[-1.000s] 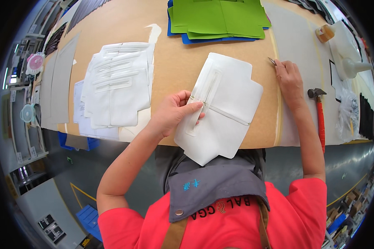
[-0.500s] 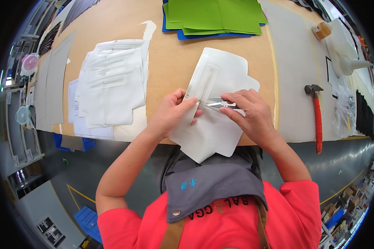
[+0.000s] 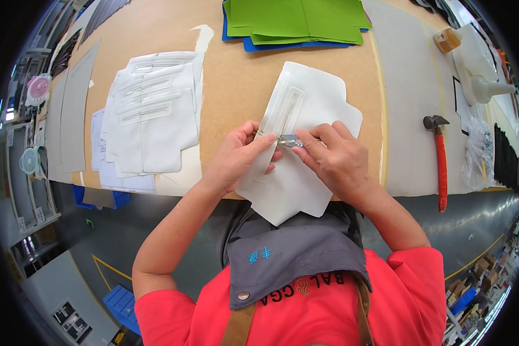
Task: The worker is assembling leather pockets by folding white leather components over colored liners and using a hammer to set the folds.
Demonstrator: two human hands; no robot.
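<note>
Now right fingers (image 3: 310, 143) squeeze snips (image 3: 289, 140) narrower, left fingers (image 3: 259, 144) still pinching the white panel (image 3: 294, 180)

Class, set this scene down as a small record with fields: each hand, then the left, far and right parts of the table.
Left hand: holds a white piece near its left edge
Right hand: holds small scissors, tips close to the left thumb
Table, left: pile of similar white pieces
Table, far side: green sheets over blue sheets
Table, right: hammer with red handle; amber jar farther off
</note>
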